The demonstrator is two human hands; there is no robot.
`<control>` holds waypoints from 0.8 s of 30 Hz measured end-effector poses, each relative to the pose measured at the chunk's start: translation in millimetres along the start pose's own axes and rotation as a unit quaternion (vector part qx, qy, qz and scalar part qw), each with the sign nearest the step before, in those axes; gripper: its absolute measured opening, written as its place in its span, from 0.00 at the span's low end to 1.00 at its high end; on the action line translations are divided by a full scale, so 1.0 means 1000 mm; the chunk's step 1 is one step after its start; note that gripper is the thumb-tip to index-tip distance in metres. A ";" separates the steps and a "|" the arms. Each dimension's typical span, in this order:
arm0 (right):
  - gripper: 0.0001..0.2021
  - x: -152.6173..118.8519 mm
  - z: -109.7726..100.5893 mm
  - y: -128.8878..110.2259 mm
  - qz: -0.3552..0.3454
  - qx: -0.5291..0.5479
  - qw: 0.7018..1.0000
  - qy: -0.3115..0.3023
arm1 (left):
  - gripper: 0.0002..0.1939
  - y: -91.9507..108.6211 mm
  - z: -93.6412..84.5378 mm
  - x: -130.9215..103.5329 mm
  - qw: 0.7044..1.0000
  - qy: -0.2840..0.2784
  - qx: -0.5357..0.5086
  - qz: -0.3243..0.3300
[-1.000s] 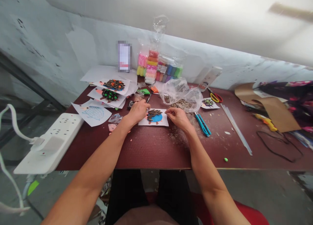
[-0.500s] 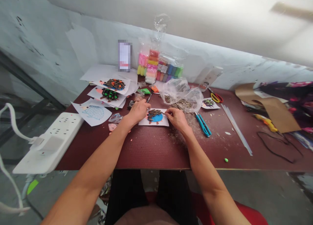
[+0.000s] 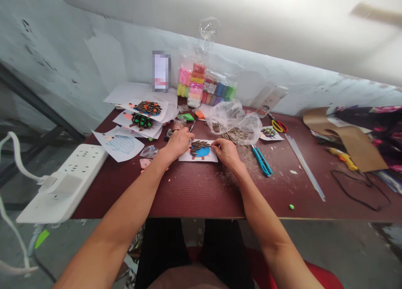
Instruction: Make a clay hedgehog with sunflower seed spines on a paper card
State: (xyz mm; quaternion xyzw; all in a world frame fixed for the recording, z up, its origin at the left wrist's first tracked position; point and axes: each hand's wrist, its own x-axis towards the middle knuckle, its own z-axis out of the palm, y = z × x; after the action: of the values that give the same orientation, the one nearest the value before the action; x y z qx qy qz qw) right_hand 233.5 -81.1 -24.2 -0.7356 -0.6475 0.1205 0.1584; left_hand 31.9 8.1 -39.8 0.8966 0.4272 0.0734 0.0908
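Observation:
A white card with a hedgehog picture [image 3: 201, 153] lies on the table between my hands. Blue fills its body, and dark brown husk-like spines cover the upper part. My left hand [image 3: 180, 141] has its fingers bent together over the card's upper left corner, holding it. On the right edge, my right hand [image 3: 226, 152] is closed in a pinch beside the blue body; whatever sits between its fingertips is too small to make out. Just beyond that hand, a pile of brown husks [image 3: 237, 135] spills from a clear plastic bag [image 3: 232, 115].
Finished hedgehog cards [image 3: 147, 108] and a blue drawing [image 3: 119, 146] lie left, near a power strip [image 3: 70, 182]. Coloured clay packs [image 3: 196, 86] stand at the wall. Rightward are a teal cutter [image 3: 261, 161], scissors [image 3: 279, 125], clear sticks [image 3: 306, 170] and a yellow glue gun [image 3: 342, 158].
Both hands stay almost where they were at the card, the right fingertips still at its right edge. The whole view has shifted very slightly.

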 end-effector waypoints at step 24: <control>0.08 -0.002 -0.005 -0.008 0.012 -0.045 0.999 -0.008 | 0.19 -0.001 0.002 0.001 1.000 -0.001 -0.010 0.003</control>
State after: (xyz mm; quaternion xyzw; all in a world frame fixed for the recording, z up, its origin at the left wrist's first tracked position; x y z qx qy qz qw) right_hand 227.5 -82.2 -16.5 -0.7486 -0.6447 0.0996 0.1186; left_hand 31.7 9.1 -41.9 0.8970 0.4235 0.0775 0.1000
